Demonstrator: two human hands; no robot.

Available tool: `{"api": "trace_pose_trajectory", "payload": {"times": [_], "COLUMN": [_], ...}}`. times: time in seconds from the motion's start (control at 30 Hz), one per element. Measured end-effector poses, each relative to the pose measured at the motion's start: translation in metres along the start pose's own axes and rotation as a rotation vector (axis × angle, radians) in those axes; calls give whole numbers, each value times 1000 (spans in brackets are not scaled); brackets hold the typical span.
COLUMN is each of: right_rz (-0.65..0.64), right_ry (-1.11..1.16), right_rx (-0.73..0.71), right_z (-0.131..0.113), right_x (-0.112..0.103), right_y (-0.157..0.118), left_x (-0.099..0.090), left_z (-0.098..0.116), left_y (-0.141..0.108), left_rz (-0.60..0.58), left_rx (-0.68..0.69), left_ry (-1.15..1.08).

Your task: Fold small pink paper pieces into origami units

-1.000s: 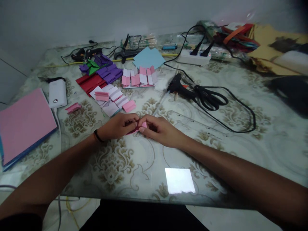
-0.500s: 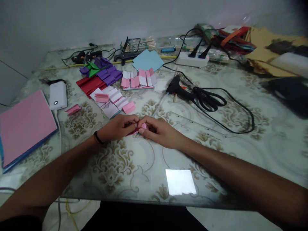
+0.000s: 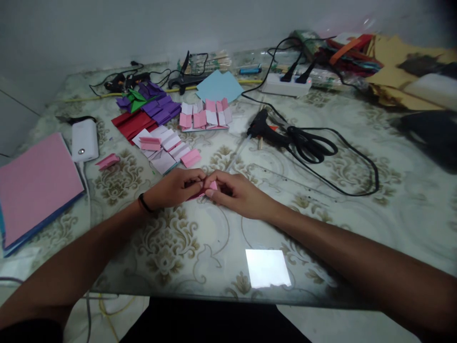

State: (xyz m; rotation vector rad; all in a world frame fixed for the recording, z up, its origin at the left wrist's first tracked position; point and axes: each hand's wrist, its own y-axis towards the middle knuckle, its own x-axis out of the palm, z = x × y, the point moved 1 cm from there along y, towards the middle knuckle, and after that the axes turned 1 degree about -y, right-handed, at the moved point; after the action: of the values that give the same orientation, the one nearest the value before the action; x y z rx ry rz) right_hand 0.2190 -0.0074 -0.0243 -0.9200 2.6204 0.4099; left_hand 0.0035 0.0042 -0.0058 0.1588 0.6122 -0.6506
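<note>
Both hands meet over the table, pinching one small piece of folded pink paper (image 3: 213,186) whose shaded side looks dark red. My left hand (image 3: 176,187) grips its left part, with a dark band around the wrist. From the other side my right hand (image 3: 237,193) holds it between thumb and forefinger, and the fingers hide much of it. Just beyond lie pink and white folded papers (image 3: 166,147), and a second pink and white group (image 3: 206,115) sits further back. A loose pink folded piece (image 3: 107,161) rests to the left.
A black glue gun (image 3: 267,129) with coiled cable lies right of centre, near a clear ruler (image 3: 285,180). On the left are a white power bank (image 3: 84,139) and a stack of pink sheets (image 3: 41,183). A white power strip (image 3: 285,85) and light blue paper (image 3: 218,85) stand behind.
The hands keep their pinch on the folded paper with hardly any movement. The whole view has shifted slightly.
</note>
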Motion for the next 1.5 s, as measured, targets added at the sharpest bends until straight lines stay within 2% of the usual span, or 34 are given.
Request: {"api": "trace_pose_trajectory", "payload": {"times": [1.5], "right_rz": [-6], "right_ry": [19], "right_rx": [6], "right_z": [2], "right_x": [1], "right_y": [-2], "left_x": [1], "left_z": [-2], "left_y": [0], "left_rz": [1], "left_rx": [8], "left_ry": [16]}}
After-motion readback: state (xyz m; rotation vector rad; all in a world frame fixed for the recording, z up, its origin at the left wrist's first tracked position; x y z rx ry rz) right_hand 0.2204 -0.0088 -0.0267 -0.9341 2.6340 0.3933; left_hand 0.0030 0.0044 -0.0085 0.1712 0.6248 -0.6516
